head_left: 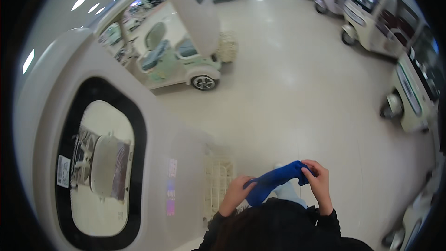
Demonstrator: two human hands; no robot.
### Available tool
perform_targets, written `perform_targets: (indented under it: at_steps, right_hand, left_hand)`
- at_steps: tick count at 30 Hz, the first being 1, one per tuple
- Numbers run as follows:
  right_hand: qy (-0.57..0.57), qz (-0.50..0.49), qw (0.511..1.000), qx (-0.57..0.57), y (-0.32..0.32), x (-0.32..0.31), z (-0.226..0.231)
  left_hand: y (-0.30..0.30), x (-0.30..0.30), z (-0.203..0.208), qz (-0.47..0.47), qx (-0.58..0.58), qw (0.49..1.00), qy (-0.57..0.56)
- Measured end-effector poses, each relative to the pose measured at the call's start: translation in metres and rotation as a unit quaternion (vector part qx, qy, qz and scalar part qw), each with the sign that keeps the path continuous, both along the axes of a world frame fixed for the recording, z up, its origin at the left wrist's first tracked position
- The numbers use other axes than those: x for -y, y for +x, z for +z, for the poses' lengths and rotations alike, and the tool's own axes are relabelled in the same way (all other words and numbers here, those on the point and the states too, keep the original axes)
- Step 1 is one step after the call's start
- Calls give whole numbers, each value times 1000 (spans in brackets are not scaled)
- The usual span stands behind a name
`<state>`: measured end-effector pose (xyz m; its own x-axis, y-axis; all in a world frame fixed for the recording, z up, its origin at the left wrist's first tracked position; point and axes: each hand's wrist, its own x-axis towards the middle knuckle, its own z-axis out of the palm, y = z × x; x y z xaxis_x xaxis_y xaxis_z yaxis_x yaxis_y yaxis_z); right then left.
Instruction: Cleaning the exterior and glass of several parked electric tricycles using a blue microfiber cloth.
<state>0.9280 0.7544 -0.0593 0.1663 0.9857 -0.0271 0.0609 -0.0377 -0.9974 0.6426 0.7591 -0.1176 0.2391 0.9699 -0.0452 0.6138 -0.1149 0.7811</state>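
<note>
A blue cloth is stretched between my two hands, in front of my body. My left hand pinches its left end, where a wider part hangs down. On the other side my right hand grips the bunched right end between thumb and fingers, and a short flap droops below it. Close on the left stands a white three-wheeled vehicle, whose black-framed window faces me; neither hand touches it.
A cream basket is at the vehicle's back, near my left hand. Farther off stands an open-sided pale green three-wheeler. Several cream three-wheelers line the right side. Pale shiny floor runs between the rows.
</note>
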Motion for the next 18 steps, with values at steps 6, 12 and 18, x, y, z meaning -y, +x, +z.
perform_targets:
  at_steps: [6,12,18]
  right_hand:
    - [46,187,980,-47,-5,-140,36]
    - [71,388,918,26,-46,-223,42]
    - [-106,508,849,-104,-104,-283,33]
  left_hand:
    - [46,-92,61,40,43,998,37]
    - [85,-150,70,107,152,980,64]
    - [23,-166,58,238,133,962,-37]
